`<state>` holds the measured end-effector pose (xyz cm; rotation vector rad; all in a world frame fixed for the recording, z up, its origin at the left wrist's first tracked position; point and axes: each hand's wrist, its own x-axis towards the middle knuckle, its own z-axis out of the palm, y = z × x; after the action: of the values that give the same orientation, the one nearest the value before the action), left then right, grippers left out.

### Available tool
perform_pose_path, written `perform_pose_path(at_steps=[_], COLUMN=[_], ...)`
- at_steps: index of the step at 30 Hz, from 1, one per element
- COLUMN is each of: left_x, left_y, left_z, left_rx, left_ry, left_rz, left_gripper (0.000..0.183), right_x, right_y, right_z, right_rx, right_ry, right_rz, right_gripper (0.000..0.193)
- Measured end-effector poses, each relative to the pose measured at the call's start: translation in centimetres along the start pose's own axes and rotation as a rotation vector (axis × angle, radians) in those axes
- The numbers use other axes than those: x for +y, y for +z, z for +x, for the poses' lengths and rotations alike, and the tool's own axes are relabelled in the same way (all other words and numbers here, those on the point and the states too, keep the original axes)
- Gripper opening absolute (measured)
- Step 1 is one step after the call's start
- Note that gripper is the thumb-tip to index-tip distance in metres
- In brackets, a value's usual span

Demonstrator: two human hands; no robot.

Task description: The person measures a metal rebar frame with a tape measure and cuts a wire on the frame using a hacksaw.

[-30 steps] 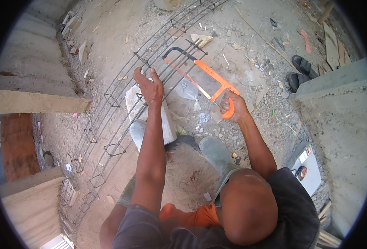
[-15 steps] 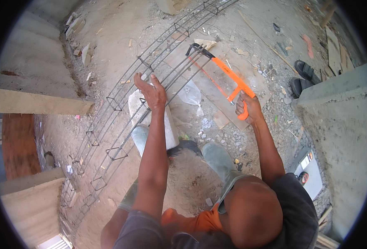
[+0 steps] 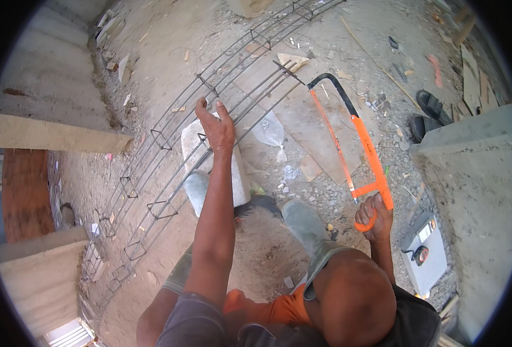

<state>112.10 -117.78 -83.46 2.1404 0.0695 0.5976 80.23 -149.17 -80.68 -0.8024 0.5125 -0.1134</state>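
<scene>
Long rebar cage point(image 3: 152, 173) of thin dark rods and square stirrups, lying on sandy ground from 7 o'clock up to 1 o'clock. Pale concrete block point(image 3: 239, 173) under cage near centre. Left hand point(image 3: 215, 128) at arm's full reach, palm down, fingers close together and curled over cage rods above block. Clear plastic bag point(image 3: 270, 133), crumpled, contents not discernible, just right of that hand. Grey rubber boots point(image 3: 305, 222) planted below block. Orange-framed hacksaw point(image 3: 354, 144) at 3 o'clock, black front bow, thin blade, clear of cage. Right hand point(image 3: 374, 213) fisted round its orange handle.
</scene>
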Motion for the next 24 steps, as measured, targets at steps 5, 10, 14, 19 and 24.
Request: perform_pose_path(at_steps=[5,10,14,19,24], left_x=[0.3,0.0,-0.2,-0.3,0.5], left_y=[-0.5,-0.3,-0.4,-0.1,0.0], left_z=[0.1,0.1,0.3,-0.2,0.1], left_rx=[-0.002,0.017,0.025,0.018,0.033], left_ry=[0.015,0.006,0.013,0.041,0.032], left_rz=[-0.009,-0.105,-0.103,-0.047,-0.076], left_gripper=[0.048,0.047,0.048,0.049,0.047], right_x=[-2.2,-0.8,2.7,3.1,1.5], right_y=[-4.1,-2.1,1.8,6.6,9.3], right_z=[-3.6,0.2,8.0,16.1,21.7], right_rx=[-0.093,-0.254,-0.375,-0.498,-0.238], right_ry=[0.166,0.325,0.357,0.396,0.12], right_rz=[0.092,0.043,0.046,-0.147,-0.07], right_gripper=[0.031,0.027,0.027,0.028,0.029])
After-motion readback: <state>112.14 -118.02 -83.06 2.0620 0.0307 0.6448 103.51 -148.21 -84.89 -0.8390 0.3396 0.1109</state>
